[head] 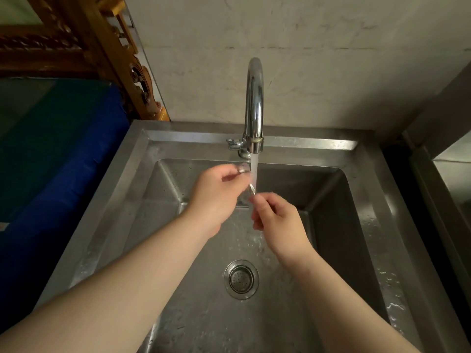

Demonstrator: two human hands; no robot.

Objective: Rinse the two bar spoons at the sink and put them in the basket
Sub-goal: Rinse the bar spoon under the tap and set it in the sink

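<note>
Sink [369, 225]: steel basin filling the centre and lower frame, wet, with beads of water on its rim.
Drain [241, 279]: round perforated strainer, lower centre of the basin floor.
Tap [254, 105]: chrome gooseneck, upper centre, mounted on the back rim; a small lever sits at its base on the left.
Water [254, 169]: running in a straight stream from the spout and splashing on the basin floor beneath the hands.
Left hand [216, 197]: centre of frame, just left of the stream, fingers curled closed around a small shiny metal piece at the fingertips.
Right hand [277, 220]: just right of and below the left hand, fingers pinched narrow on a thin metal part.
Spoon [252, 188]: only a short blurred glint shows between the two hands, inside the stream; whether one or two spoons are held cannot be told.
Wall [318, 59]: pale, marbled, behind the tap.
Blue cover [63, 161]: left edge of frame.
Carved wooden frame [107, 47]: upper left.
</note>
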